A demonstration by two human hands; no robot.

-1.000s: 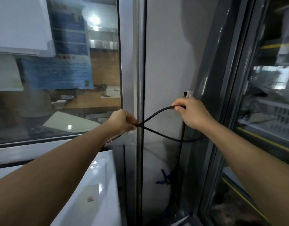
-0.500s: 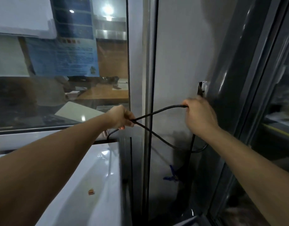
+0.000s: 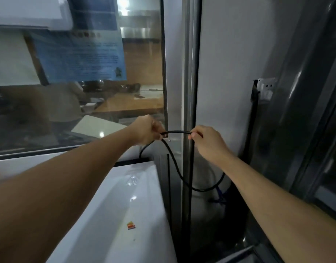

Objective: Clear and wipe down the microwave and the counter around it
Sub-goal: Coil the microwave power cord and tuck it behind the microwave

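Observation:
The white top of the microwave [image 3: 125, 202] fills the lower middle, with a small orange sticker on it. A black power cord [image 3: 174, 164] loops in the air behind its right rear corner. My left hand [image 3: 146, 130] pinches the cord at the loop's left end. My right hand [image 3: 209, 143] pinches it a short way to the right, so a short arc of cord spans between the two hands. Below them the cord sags in a loop and runs down behind the microwave. The plug is not visible.
A glass window [image 3: 78, 92] with a blue notice stands behind the microwave. A metal post [image 3: 190, 73] rises between my hands. On the grey wall to the right sits a white wall socket [image 3: 265, 88] with a dark cable hanging from it. A dark glass door frames the right edge.
My right hand has moved left and down, away from the wall socket and close to my left hand. The span of cord between the hands is much shorter, and the loop hangs lower.

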